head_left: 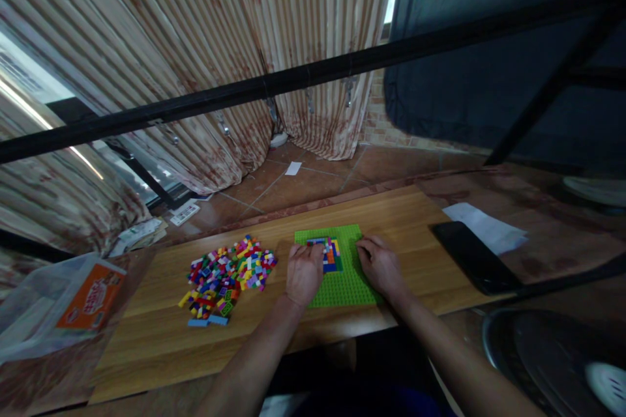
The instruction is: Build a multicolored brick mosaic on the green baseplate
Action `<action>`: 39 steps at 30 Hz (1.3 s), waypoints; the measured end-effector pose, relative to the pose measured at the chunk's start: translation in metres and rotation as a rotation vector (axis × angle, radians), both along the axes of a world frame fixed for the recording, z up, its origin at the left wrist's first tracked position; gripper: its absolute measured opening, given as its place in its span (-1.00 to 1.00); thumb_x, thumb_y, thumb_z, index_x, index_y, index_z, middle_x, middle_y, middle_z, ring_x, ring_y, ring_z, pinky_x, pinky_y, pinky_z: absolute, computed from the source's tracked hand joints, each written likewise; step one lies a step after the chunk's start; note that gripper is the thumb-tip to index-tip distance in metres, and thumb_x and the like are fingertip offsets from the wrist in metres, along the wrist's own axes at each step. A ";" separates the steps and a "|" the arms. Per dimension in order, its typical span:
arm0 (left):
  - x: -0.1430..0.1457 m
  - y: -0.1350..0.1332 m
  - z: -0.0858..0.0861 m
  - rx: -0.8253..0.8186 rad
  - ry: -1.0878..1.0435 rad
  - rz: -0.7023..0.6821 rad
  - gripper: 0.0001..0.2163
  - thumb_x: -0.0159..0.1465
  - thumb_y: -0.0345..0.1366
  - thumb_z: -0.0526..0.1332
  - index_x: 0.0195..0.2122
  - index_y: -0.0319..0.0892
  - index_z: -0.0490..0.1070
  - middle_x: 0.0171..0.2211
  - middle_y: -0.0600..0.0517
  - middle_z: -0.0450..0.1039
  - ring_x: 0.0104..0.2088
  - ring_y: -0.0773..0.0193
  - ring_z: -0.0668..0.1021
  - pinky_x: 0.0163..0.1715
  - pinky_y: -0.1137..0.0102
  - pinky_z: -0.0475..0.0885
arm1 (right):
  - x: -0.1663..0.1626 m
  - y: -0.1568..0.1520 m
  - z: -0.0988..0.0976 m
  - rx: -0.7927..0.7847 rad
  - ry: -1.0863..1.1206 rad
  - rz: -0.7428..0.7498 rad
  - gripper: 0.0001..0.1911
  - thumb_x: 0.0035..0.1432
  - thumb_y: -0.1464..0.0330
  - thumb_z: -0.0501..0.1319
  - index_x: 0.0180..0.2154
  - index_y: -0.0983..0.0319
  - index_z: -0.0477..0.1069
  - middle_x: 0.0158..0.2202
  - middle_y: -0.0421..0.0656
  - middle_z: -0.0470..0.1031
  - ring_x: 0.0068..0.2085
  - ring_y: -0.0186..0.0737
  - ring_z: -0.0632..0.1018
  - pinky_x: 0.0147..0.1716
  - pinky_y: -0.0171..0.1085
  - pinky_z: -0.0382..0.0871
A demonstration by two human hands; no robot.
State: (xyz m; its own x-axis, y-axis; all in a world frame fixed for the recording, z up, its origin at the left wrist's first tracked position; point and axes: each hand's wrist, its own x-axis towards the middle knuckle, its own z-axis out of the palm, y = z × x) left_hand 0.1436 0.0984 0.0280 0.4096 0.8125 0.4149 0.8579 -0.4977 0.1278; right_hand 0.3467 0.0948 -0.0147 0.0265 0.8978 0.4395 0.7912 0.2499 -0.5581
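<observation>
A green baseplate (349,283) lies on a wooden board (161,339), with a small patch of coloured bricks (331,253) fixed near its far left corner. My left hand (303,273) rests on the plate's left side, fingers curled beside the patch. My right hand (379,264) rests on the plate's right side, fingers bent toward the patch. Whether either hand holds a brick is hidden. A heap of loose coloured bricks (227,277) lies left of the plate.
A black phone (474,257) lies at the board's right end, with white paper (486,225) behind it. A plastic bag with an orange label (63,303) sits at far left. A black bar (313,75) crosses above. Curtains hang behind.
</observation>
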 end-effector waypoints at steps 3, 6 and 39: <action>0.000 -0.001 -0.001 0.006 0.006 -0.001 -0.87 0.30 -0.41 0.08 -0.28 -0.15 0.40 -0.46 0.01 0.48 -0.40 0.20 0.49 -0.25 0.26 0.28 | 0.000 0.001 -0.002 -0.002 -0.007 0.000 -0.76 0.20 0.39 0.04 -0.28 0.18 0.49 -0.22 -0.08 0.50 -0.20 -0.16 0.49 -0.16 -0.20 0.38; -0.001 -0.003 0.000 0.008 0.012 -0.021 -0.86 0.29 -0.43 0.08 -0.29 -0.14 0.42 -0.46 0.01 0.48 -0.39 0.19 0.49 -0.23 0.25 0.28 | 0.000 0.001 -0.003 -0.005 -0.015 -0.010 -0.75 0.21 0.39 0.04 -0.29 0.20 0.50 -0.21 -0.07 0.49 -0.19 -0.15 0.49 -0.16 -0.19 0.38; -0.055 -0.039 0.009 0.095 -0.285 0.152 -0.75 0.27 -0.50 0.08 -0.08 -0.13 0.42 -0.25 -0.02 0.52 -0.20 0.18 0.51 -0.12 0.24 0.41 | 0.002 0.001 -0.009 0.036 -0.071 -0.006 -0.75 0.21 0.36 0.03 -0.29 0.22 0.48 -0.22 -0.07 0.49 -0.23 -0.16 0.49 -0.17 -0.20 0.38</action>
State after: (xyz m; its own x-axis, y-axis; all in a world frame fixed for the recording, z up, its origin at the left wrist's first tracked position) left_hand 0.0882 0.0595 0.0370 0.1437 0.8076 0.5719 0.8594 -0.3884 0.3326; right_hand 0.3490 0.0961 -0.0235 -0.0005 0.8815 0.4723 0.8303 0.2636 -0.4911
